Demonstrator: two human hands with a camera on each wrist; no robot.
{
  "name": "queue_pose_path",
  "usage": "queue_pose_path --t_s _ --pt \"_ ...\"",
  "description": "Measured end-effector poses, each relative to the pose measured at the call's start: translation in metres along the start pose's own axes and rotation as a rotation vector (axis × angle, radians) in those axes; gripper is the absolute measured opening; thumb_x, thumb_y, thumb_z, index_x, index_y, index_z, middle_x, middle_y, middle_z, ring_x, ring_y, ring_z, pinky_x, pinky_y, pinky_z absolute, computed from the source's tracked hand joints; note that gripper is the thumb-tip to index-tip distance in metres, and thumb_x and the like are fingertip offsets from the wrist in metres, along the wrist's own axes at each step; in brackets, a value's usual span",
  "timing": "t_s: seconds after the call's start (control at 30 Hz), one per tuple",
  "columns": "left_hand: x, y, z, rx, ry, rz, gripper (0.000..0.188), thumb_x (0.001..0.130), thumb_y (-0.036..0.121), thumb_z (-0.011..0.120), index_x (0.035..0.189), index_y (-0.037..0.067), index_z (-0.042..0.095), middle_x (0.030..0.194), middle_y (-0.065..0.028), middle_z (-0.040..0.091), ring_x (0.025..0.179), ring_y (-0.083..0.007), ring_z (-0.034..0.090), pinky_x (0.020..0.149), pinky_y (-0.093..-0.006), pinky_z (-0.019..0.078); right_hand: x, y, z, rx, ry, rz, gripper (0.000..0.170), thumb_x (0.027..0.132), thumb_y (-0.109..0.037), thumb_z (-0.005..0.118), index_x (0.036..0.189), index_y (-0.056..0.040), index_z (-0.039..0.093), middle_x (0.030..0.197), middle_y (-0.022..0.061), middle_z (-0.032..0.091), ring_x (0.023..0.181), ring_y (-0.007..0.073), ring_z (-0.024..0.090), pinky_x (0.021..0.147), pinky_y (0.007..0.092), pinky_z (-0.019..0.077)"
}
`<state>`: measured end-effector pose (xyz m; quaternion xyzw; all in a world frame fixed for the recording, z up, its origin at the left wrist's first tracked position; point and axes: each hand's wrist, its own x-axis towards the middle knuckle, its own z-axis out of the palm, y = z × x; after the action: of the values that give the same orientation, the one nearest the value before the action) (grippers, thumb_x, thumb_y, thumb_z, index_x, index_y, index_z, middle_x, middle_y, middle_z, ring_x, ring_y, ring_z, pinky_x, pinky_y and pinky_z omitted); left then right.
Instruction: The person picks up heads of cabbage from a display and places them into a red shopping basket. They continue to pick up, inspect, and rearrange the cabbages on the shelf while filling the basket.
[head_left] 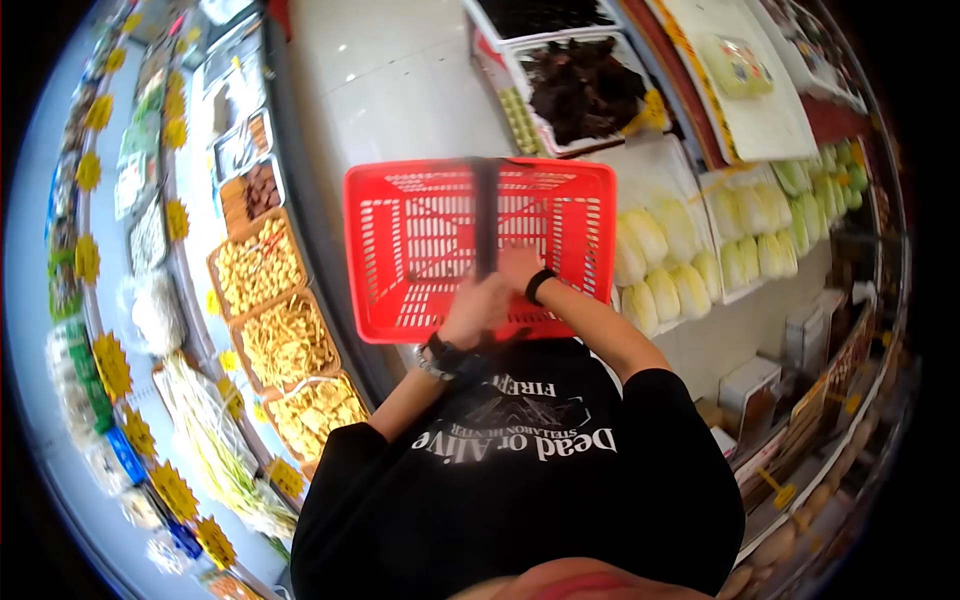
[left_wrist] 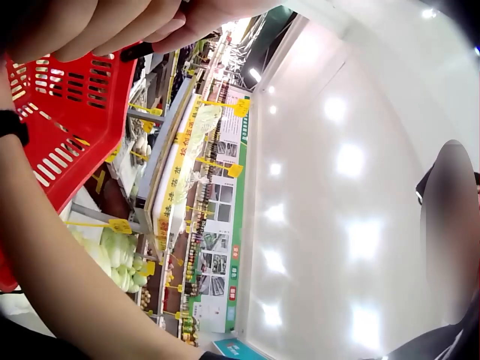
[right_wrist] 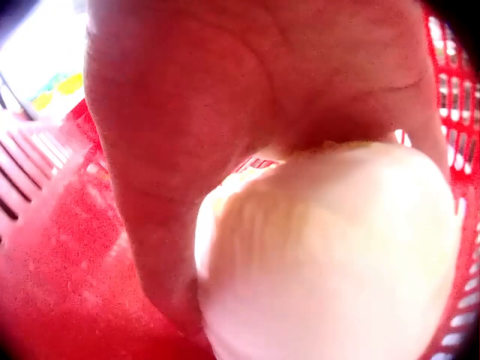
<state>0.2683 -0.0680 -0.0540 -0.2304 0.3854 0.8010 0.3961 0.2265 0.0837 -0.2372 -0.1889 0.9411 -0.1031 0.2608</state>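
Observation:
A red plastic basket with slotted walls hangs in front of the person. My left hand, with a watch and a bracelet at its wrist, grips the basket's black handle. In the left wrist view, the curled fingers wrap that handle near the top edge. My right hand, wearing a black wristband, reaches down inside the basket. The right wrist view shows this hand holding a pale napa cabbage, its smooth white end towards the camera. In the head view the cabbage is hidden behind the hands.
More napa cabbages lie on the right-hand shelf, below a tray of dark wood-ear-like food. On the left, a counter carries wooden trays of yellowish food and bundled pale green stalks. Tiled floor runs between both sides.

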Motion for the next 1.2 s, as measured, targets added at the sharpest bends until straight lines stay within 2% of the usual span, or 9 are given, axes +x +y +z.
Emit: queue_pose_path --t_s 0.2,0.47,0.57,0.67,0.77,0.87,0.9,1.0,1.2 --pt "-0.021 0.022 -0.007 0.041 0.097 0.003 0.033 0.098 0.028 0.058 0.071 0.017 0.044 0.053 0.0105 0.032 0.039 -0.0037 0.027 0.039 -0.0242 0.0170 0.027 0.000 0.007 -0.051 -0.099 0.013 0.096 0.062 -0.041 0.083 0.145 -0.0166 0.041 0.132 0.0148 0.057 0.122 0.0355 0.052 0.097 0.0520 0.0449" --pt "-0.029 0.031 -0.028 0.006 0.091 0.012 0.033 0.100 0.026 0.056 0.072 0.015 0.043 0.053 0.0095 0.032 0.040 -0.0041 0.027 0.040 -0.0241 0.0187 0.050 -0.002 0.061 0.060 -0.080 -0.152 0.093 0.065 -0.052 0.077 0.138 -0.0037 0.045 0.128 0.0211 0.053 0.120 0.0391 0.052 0.099 0.0534 0.0427" --pt "-0.025 0.030 -0.040 -0.023 0.084 0.043 0.032 0.100 0.025 0.055 0.071 0.015 0.044 0.053 0.0093 0.032 0.040 -0.0044 0.028 0.040 -0.0240 0.0196 0.058 -0.003 0.084 0.098 0.112 -0.202 0.081 0.073 -0.049 0.073 0.134 -0.0024 0.049 0.123 0.0217 0.057 0.116 0.0390 0.055 0.095 0.0530 0.0448" --pt "-0.028 0.036 -0.049 -0.071 0.158 0.035 0.033 0.100 0.025 0.054 0.070 0.015 0.045 0.054 0.0095 0.032 0.041 -0.0047 0.028 0.040 -0.0243 0.0201 0.036 -0.046 -0.008 0.115 -0.063 -0.347 0.071 0.079 -0.047 0.070 0.134 -0.0040 0.052 0.121 0.0213 0.061 0.111 0.0385 0.060 0.093 0.0498 0.0479" --pt "-0.030 0.039 -0.070 -0.069 0.231 0.055 0.038 0.101 0.030 0.052 0.066 0.020 0.042 0.054 0.0104 0.027 0.040 -0.0047 0.025 0.040 -0.0240 0.0192 -0.012 -0.065 -0.094 0.537 -0.014 -0.490 0.051 0.091 -0.034 0.067 0.129 -0.0032 0.056 0.122 0.0210 0.064 0.109 0.0349 0.064 0.093 0.0427 0.0507" --pt "-0.025 0.040 -0.085 -0.047 0.238 0.047 0.042 0.104 0.031 0.046 0.064 0.020 0.036 0.052 0.0101 0.024 0.040 -0.0053 0.023 0.039 -0.0231 0.0191 -0.054 -0.039 -0.133 0.929 0.028 -0.340 0.043 0.091 -0.029 0.068 0.124 -0.0027 0.059 0.118 0.0199 0.066 0.105 0.0319 0.066 0.091 0.0393 0.0519" --pt "-0.020 0.035 -0.091 -0.057 0.210 0.072 0.042 0.104 0.031 0.046 0.064 0.020 0.036 0.051 0.0099 0.023 0.039 -0.0055 0.023 0.038 -0.0234 0.0193 -0.060 -0.015 -0.126 0.874 0.148 -0.364 0.036 0.091 -0.026 0.068 0.117 -0.0021 0.061 0.112 0.0188 0.067 0.101 0.0310 0.067 0.086 0.0376 0.0533" --pt "-0.008 0.023 -0.102 -0.096 0.123 0.030 0.035 0.103 0.029 0.047 0.070 0.019 0.040 0.051 0.0093 0.026 0.039 -0.0053 0.023 0.037 -0.0237 0.0204 -0.113 0.056 -0.124 0.817 0.265 0.005 0.034 0.091 -0.026 0.067 0.113 -0.0007 0.061 0.108 0.0178 0.066 0.099 0.0312 0.066 0.084 0.0393 0.0529" --pt "-0.012 0.019 -0.068 0.015 0.193 0.086 0.035 0.103 0.031 0.048 0.072 0.016 0.040 0.051 0.0065 0.026 0.037 -0.0063 0.023 0.037 -0.0240 0.0228 -0.226 0.204 -0.012 0.577 0.681 0.615 0.046 0.081 -0.029 0.072 0.117 -0.0024 0.061 0.109 0.0187 0.066 0.105 0.0368 0.061 0.091 0.0453 0.0486"
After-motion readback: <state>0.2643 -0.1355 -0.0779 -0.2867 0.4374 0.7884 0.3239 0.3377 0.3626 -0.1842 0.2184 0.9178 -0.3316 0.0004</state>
